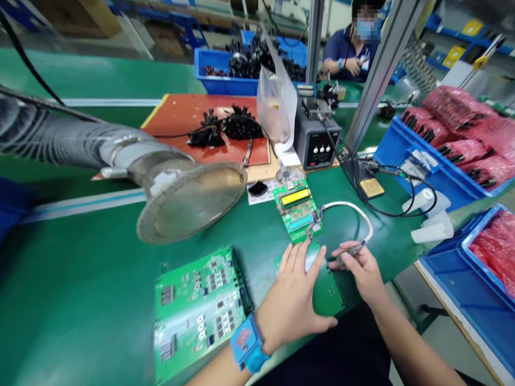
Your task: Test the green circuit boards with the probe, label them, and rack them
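- Table (80, 289): broad, smooth green top, running out past left edge of view
- Two pale-and-blue strips, one nearer the table's far edge (116, 102), one across its middle (92, 205)
- Grey metal post (380, 80) rising from table's far right part, slanting in view; slimmer post (315, 40) left of it
- Beyond far edge: blue stool (187, 32), brown box-like shape (100, 24), both blurred
- Past far right corner: blue shelving (438, 29) with yellow patches
- Below right edge: greyish floor (432, 340), dark green frame leg (418, 324)
- Light: soft, whitish sheen on tabletop; source out of view
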Action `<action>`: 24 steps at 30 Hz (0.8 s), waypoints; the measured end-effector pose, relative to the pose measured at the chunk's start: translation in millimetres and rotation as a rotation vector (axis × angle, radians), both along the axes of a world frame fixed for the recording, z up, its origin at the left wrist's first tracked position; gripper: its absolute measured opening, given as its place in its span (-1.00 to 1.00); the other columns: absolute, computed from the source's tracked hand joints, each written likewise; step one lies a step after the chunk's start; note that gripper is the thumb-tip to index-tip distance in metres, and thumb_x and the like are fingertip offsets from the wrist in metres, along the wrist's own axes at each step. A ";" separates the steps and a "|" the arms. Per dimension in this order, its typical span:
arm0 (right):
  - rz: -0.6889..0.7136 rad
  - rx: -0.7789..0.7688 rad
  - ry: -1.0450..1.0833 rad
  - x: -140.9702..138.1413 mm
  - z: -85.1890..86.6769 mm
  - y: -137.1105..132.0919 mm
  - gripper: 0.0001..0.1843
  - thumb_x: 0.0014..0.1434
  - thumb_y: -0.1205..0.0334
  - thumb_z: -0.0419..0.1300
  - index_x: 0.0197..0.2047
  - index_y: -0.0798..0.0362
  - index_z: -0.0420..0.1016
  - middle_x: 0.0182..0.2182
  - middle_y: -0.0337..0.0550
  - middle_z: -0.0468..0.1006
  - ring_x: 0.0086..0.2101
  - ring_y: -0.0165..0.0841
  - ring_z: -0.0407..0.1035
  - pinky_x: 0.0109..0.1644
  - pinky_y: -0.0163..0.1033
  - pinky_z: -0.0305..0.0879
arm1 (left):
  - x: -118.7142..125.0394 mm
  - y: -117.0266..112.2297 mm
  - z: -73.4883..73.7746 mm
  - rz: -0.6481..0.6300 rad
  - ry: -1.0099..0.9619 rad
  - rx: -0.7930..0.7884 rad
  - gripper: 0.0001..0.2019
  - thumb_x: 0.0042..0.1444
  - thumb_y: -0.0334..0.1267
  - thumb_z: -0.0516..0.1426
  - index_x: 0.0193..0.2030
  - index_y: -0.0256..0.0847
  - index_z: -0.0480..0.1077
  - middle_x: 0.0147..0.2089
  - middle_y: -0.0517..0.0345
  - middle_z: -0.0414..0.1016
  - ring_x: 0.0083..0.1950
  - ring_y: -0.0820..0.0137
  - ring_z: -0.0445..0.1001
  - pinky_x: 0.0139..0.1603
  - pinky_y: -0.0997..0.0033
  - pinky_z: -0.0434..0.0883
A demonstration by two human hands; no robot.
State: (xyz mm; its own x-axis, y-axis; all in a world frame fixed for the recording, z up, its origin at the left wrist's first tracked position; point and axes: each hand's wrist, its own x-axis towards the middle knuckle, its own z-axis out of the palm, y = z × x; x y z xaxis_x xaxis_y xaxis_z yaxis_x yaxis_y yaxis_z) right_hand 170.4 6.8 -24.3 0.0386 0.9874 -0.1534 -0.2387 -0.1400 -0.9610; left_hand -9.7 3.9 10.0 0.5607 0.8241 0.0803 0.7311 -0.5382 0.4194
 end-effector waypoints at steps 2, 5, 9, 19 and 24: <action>-0.019 -0.009 0.029 -3.5 -2.1 -0.7 -0.67 0.07 0.02 0.29 -0.18 0.02 0.37 -0.30 -0.20 0.59 -0.41 -0.34 0.55 -0.24 -0.18 0.50 | -2.2 0.4 -3.8 0.010 -0.002 0.019 0.17 -0.49 0.04 0.40 0.32 -0.30 0.08 0.30 -0.49 0.07 0.31 -0.28 0.07 0.21 -0.32 0.12; -0.034 0.013 0.056 -7.6 -5.7 -2.6 -0.68 0.08 0.02 0.29 -0.19 0.02 0.38 -0.31 -0.20 0.58 -0.41 -0.35 0.55 -0.22 -0.18 0.50 | -5.2 3.4 -9.8 0.015 0.000 0.053 0.15 -0.51 0.05 0.40 0.32 -0.21 0.11 0.29 -0.44 0.08 0.28 -0.29 0.12 0.17 -0.34 0.17; -0.050 0.035 0.037 -8.9 -7.7 -7.0 -0.68 0.09 0.01 0.28 -0.19 0.02 0.39 -0.31 -0.19 0.58 -0.34 -0.34 0.54 -0.18 -0.20 0.48 | -9.3 5.1 -7.7 -0.007 -0.035 0.122 0.14 -0.52 0.04 0.41 0.30 -0.16 0.11 0.29 -0.41 0.03 0.27 -0.29 0.14 0.15 -0.34 0.20; -0.030 0.037 0.027 -6.4 0.7 -8.7 -0.71 0.11 0.05 0.28 -0.16 -0.01 0.38 -0.28 -0.20 0.60 -0.30 -0.35 0.54 -0.10 -0.21 0.41 | -20.6 -17.6 21.9 -0.009 -0.492 0.279 -0.01 -0.35 0.12 0.38 0.21 -0.03 0.01 0.40 -0.33 -0.39 0.39 -0.27 -0.14 0.12 -0.31 0.27; -0.055 0.019 -0.007 -4.9 -4.4 -9.6 -0.71 0.12 0.05 0.27 -0.14 0.00 0.39 -0.26 -0.19 0.61 -0.30 -0.38 0.51 -0.11 -0.23 0.41 | -16.7 -19.0 -10.9 -0.017 -0.629 0.204 -0.08 -0.30 0.14 0.35 0.11 -0.16 -0.02 0.34 -0.52 -0.24 0.40 -0.18 -0.11 0.18 -0.25 0.23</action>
State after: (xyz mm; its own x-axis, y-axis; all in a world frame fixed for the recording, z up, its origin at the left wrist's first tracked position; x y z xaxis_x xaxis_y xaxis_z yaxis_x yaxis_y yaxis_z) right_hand 165.4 -2.8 -28.7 0.0943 0.9865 -0.1339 -0.2390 -0.1081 -0.9650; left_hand -26.4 -15.2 -0.9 0.3683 0.7491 0.5506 0.3708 -0.6614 0.6519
